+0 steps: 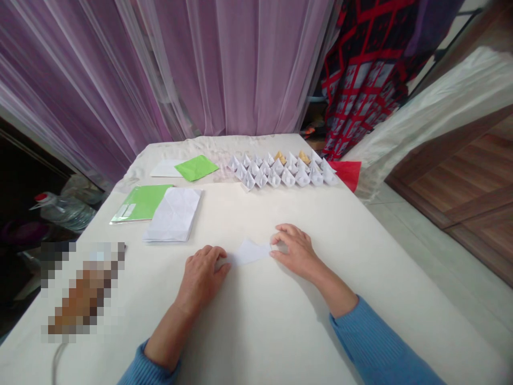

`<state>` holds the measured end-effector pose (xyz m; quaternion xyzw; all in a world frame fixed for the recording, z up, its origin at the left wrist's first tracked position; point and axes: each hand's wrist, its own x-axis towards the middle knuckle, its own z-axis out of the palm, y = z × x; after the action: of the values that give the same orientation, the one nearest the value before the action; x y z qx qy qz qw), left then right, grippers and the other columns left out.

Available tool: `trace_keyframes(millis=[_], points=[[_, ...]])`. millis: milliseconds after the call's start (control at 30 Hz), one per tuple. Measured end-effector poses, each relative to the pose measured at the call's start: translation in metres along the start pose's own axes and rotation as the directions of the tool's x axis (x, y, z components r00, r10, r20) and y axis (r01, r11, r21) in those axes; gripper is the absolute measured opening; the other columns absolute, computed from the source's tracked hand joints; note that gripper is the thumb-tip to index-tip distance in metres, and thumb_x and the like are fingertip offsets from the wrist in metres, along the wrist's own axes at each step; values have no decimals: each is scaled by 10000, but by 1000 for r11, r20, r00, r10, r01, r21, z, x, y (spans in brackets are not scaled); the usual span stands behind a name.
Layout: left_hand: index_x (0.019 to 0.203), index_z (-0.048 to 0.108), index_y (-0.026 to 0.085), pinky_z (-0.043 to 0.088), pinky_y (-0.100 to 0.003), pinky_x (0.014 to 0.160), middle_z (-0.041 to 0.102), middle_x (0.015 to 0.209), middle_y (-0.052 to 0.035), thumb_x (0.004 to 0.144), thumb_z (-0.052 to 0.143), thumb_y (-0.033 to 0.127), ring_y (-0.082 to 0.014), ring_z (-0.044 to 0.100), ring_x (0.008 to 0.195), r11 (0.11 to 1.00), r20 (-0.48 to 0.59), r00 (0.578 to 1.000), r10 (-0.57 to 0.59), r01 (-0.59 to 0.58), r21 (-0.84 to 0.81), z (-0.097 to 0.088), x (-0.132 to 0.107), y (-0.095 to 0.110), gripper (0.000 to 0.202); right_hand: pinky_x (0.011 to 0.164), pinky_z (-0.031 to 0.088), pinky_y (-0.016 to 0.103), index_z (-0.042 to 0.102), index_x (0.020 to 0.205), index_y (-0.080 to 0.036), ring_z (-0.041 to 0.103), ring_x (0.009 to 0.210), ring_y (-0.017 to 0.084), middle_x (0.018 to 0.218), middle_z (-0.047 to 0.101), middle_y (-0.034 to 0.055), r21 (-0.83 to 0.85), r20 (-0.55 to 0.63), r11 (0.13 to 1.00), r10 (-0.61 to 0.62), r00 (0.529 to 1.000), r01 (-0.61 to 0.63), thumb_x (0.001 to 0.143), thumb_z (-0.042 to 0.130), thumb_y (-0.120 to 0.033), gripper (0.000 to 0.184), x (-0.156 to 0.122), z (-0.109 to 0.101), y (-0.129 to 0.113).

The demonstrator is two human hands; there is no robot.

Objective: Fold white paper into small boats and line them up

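Observation:
A small white folded paper (250,252), with a raised peak in its middle, lies low over the white table between my two hands. My left hand (203,274) has its fingers curled, with thumb and forefinger at the paper's left corner. At the right end, the thumb and fingers of my right hand (295,250) close around the other corner. The exact contact at both fingertips is small and partly hidden. Beyond the hands stand rows of folded paper boats (288,177), mostly white, with a couple of yellow ones (304,158) at the back.
To the left lie a stack of white paper (174,216), a green paper pack (146,202), and a loose green sheet (196,168) over a white one. A blurred-out object with a cable (86,291) rests near the left edge. Red paper (348,174) overhangs the right edge.

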<state>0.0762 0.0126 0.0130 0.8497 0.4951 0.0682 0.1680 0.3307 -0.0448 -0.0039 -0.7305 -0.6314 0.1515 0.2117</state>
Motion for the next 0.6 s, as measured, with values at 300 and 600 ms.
trace_keyframes(millis=[300,600], points=[[1063,631,270,413,-417,895,629,1089,-48,794,686,335,-247,591,1031,1000,-123,992,23,-21,16,8,0,16,282,1078,266,541,667,1071,-283,347,1373,308,1380,528,84,9,8,990,-140,990,140,714,726,-332,365,1,7,-3],[865,650,228,434,-386,842,659,1013,-44,830,633,189,-221,588,945,968,-175,952,252,-244,66,11,0,19,56,1086,278,499,712,862,-258,373,1358,286,1335,574,55,-7,-142,937,-345,928,348,756,664,-192,134,-1,10,-2]])
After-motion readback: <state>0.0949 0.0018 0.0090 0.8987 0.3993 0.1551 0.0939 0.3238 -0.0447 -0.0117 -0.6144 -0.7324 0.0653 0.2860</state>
